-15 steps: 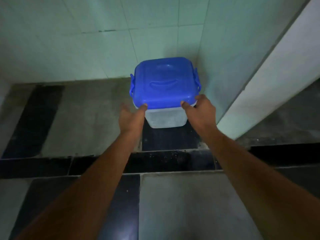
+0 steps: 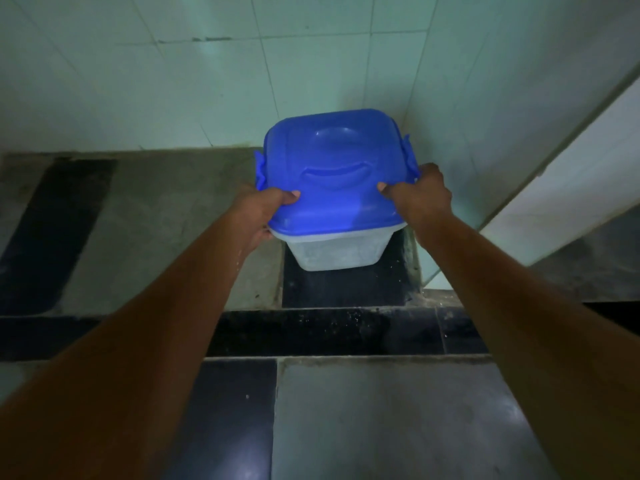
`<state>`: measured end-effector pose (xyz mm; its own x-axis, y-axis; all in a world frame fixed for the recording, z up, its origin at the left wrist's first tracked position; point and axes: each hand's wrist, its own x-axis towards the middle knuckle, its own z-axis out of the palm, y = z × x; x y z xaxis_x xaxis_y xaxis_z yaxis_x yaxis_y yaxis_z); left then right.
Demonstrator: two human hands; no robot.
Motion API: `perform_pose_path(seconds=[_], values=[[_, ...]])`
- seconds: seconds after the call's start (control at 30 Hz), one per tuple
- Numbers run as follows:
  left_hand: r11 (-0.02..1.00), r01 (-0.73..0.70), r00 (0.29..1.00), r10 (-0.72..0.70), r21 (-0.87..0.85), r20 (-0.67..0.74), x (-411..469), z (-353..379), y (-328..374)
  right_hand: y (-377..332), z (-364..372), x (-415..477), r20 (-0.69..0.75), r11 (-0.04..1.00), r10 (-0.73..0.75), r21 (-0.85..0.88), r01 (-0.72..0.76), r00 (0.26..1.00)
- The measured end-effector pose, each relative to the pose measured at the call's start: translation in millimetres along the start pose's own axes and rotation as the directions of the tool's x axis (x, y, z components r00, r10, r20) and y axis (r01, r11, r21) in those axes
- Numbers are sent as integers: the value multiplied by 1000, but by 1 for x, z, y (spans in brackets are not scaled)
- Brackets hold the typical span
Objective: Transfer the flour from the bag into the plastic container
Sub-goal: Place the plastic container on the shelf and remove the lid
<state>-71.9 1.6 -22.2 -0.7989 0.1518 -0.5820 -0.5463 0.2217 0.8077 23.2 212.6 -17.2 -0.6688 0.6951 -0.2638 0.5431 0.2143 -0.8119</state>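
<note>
Clutching plastic container (image 2: pixel 339 252), left hand (image 2: pixel 261 211) and right hand (image 2: pixel 422 192) on opposite sides (thumbs atop blue lid (image 2: pixel 332 154)).

I see a floor (image 2: pixel 381 427) of grey and black tiles, gritty at centre frame. The plastic container (image 2: pixel 336 249), lid (image 2: pixel 332 174) on, is over a black tile (image 2: pixel 346 289) at upper centre; contact unclear.

readable text: none | blue lid (image 2: pixel 332 157): no lettering legible | plastic container (image 2: pixel 334 251): no label legible | wall tiles (image 2: pixel 138 81): no signs legible
</note>
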Motion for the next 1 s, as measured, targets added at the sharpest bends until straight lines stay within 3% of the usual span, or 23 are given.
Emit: perform_pose_path(seconds=[0.17, 0.43, 0.53, 0.67, 0.83, 1.0], values=[[981, 181, 983, -183, 66, 28, -45, -48, -29, 27, -8, -49, 53, 983, 182, -18, -182, 982], [986, 148, 981, -155, 70, 113, -154, -92, -51, 26, -39, -141, 291, 917, 397, -103, -384, 870], [994, 78, 987, -88, 82, 135, -211, -110, -35, 6, -64, -178, 376, 883, 461, -100, -459, 804], [994, -60, 993, 51, 93, 102, -303, -134, 9, -54, -117, -238, 450, 895, 414, -42, -445, 791], [954, -252, 959, 269, 164, -86, -420, -161, 62, -144, -186, -316, 418, 901, 366, 64, -429, 831], [915, -354, 912, 384, 195, -144, -535, -197, 126, -227, -253, -399, 398, 937, 254, 124, -326, 881]])
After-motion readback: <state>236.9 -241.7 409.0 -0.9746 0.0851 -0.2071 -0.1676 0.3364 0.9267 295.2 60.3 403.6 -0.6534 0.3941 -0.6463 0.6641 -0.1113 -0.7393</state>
